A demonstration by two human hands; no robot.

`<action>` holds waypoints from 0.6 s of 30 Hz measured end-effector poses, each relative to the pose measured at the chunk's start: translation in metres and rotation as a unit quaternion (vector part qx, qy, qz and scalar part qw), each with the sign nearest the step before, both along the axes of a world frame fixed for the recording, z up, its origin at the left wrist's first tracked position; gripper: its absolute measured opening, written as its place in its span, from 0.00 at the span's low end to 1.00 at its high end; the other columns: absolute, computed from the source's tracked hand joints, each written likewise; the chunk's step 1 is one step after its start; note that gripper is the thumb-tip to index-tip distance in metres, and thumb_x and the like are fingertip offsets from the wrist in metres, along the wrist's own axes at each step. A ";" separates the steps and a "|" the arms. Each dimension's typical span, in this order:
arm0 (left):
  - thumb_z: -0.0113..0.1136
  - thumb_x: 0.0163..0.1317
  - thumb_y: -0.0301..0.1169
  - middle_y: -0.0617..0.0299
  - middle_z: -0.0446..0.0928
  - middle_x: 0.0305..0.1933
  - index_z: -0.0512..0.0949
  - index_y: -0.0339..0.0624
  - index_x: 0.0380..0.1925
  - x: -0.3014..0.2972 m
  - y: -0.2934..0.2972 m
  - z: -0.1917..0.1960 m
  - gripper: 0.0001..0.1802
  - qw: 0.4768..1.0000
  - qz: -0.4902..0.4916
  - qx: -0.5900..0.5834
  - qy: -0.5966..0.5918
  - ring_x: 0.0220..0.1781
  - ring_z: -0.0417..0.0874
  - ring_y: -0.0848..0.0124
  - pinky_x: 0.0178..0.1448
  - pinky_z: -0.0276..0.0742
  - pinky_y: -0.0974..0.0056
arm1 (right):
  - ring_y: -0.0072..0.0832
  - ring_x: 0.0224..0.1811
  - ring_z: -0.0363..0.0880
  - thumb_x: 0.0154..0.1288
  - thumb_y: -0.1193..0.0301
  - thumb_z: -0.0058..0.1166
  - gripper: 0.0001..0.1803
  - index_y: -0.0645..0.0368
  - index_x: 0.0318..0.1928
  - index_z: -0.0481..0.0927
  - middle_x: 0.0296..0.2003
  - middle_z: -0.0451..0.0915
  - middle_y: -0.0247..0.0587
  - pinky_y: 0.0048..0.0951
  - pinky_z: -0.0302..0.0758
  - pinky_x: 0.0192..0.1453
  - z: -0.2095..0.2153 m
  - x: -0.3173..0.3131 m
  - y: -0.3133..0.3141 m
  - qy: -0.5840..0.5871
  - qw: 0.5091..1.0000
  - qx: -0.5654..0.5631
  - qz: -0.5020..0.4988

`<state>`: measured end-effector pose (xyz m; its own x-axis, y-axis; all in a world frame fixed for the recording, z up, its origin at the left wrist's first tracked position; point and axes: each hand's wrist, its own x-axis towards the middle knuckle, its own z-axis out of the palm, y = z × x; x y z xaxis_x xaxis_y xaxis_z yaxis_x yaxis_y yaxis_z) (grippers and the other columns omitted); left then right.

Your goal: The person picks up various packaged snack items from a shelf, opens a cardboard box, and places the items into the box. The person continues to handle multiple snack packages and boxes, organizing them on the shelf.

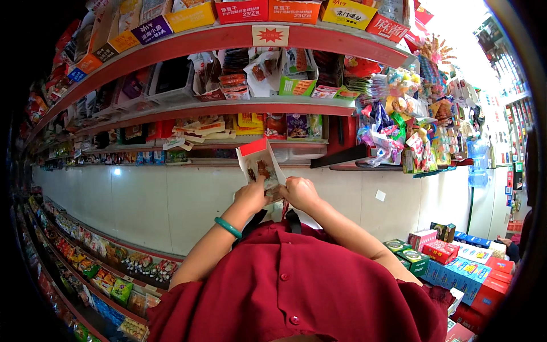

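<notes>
Your bare left hand [250,195] and right hand [300,192] are raised close together at chest height, fingers curled shut in a pinch, both forearms angling up from your sides.

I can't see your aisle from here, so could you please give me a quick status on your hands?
Left hand and right hand both gripping one red-and-white snack packet, held up before the shelves. Nothing blocking it.

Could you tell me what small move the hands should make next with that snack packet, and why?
Probably lift the packet toward the open display box on the lower shelf. Both the left hand and right hand hold its bottom edge upright just below that shelf, which holds similar packets, so a short raise seems to place it.
</notes>
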<state>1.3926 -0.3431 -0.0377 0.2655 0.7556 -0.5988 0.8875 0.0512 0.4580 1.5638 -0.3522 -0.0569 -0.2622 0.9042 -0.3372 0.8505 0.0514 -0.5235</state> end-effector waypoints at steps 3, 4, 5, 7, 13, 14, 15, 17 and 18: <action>0.66 0.47 0.34 0.46 0.76 0.44 0.63 0.43 0.53 -0.012 -0.020 -0.010 0.33 0.985 -0.052 0.140 -0.082 0.46 0.78 0.48 0.46 0.75 0.49 | 0.52 0.35 0.77 0.57 0.61 0.46 0.17 0.63 0.28 0.78 0.31 0.79 0.55 0.48 0.73 0.43 0.007 0.002 0.000 0.020 1.000 0.019 -0.003; 0.66 0.47 0.33 0.48 0.76 0.44 0.64 0.43 0.53 -0.015 -0.022 -0.012 0.32 0.985 -0.049 0.141 -0.082 0.46 0.78 0.48 0.46 0.75 0.50 | 0.52 0.36 0.77 0.57 0.61 0.46 0.17 0.63 0.28 0.79 0.31 0.79 0.55 0.48 0.73 0.43 0.010 0.002 0.001 0.016 1.000 0.014 -0.003; 0.66 0.48 0.32 0.49 0.75 0.45 0.65 0.44 0.53 -0.016 -0.022 -0.009 0.32 0.985 -0.047 0.142 -0.082 0.46 0.78 0.49 0.47 0.75 0.50 | 0.52 0.36 0.77 0.57 0.61 0.46 0.16 0.63 0.29 0.79 0.31 0.79 0.56 0.48 0.73 0.43 0.013 0.001 0.003 0.013 1.000 0.009 -0.003; 0.64 0.49 0.30 0.50 0.75 0.45 0.66 0.45 0.53 -0.019 -0.021 -0.005 0.30 0.984 -0.046 0.152 -0.081 0.46 0.77 0.49 0.47 0.75 0.51 | 0.52 0.36 0.77 0.56 0.61 0.46 0.16 0.62 0.29 0.79 0.31 0.79 0.56 0.48 0.73 0.43 0.018 0.001 0.005 0.014 1.000 0.007 -0.003; 0.62 0.49 0.28 0.48 0.75 0.43 0.71 0.44 0.49 -0.021 -0.010 -0.004 0.24 0.982 -0.022 0.172 -0.078 0.45 0.77 0.49 0.47 0.74 0.51 | 0.53 0.34 0.77 0.55 0.61 0.47 0.16 0.63 0.27 0.79 0.29 0.79 0.56 0.48 0.73 0.42 0.015 0.000 0.005 0.038 0.998 0.053 0.009; 0.62 0.49 0.28 0.48 0.76 0.43 0.72 0.44 0.48 -0.022 -0.008 -0.006 0.23 0.980 -0.022 0.182 -0.078 0.45 0.77 0.49 0.47 0.74 0.51 | 0.53 0.34 0.77 0.55 0.61 0.47 0.16 0.63 0.27 0.78 0.28 0.79 0.56 0.48 0.73 0.42 0.014 0.000 0.006 0.033 0.998 0.056 0.013; 0.62 0.49 0.28 0.48 0.76 0.42 0.72 0.43 0.47 -0.023 -0.007 -0.009 0.22 0.978 -0.023 0.192 -0.077 0.45 0.77 0.49 0.47 0.74 0.51 | 0.53 0.33 0.77 0.55 0.61 0.48 0.17 0.64 0.26 0.78 0.28 0.79 0.56 0.48 0.73 0.42 0.014 0.001 0.007 0.028 0.998 0.059 0.016; 0.63 0.49 0.29 0.48 0.77 0.40 0.74 0.43 0.45 -0.028 -0.002 -0.017 0.20 0.976 -0.034 0.180 -0.115 0.44 0.78 0.50 0.46 0.74 0.52 | 0.54 0.32 0.77 0.55 0.61 0.48 0.17 0.64 0.25 0.78 0.26 0.78 0.57 0.49 0.73 0.41 0.015 0.003 0.009 0.040 0.997 0.069 0.017; 0.62 0.49 0.30 0.49 0.77 0.40 0.73 0.43 0.45 -0.031 0.001 -0.020 0.20 0.977 -0.039 0.164 -0.130 0.44 0.78 0.50 0.46 0.75 0.52 | 0.54 0.31 0.77 0.55 0.61 0.48 0.17 0.65 0.25 0.78 0.26 0.78 0.57 0.49 0.73 0.41 0.017 0.003 0.009 0.044 0.996 0.073 0.018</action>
<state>1.3620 -0.3422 -0.0574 0.4413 0.8668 -0.2321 0.7340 -0.1999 0.6491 1.5664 -0.3433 -0.0401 -0.3186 0.9314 -0.1761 0.7973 0.1628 -0.5812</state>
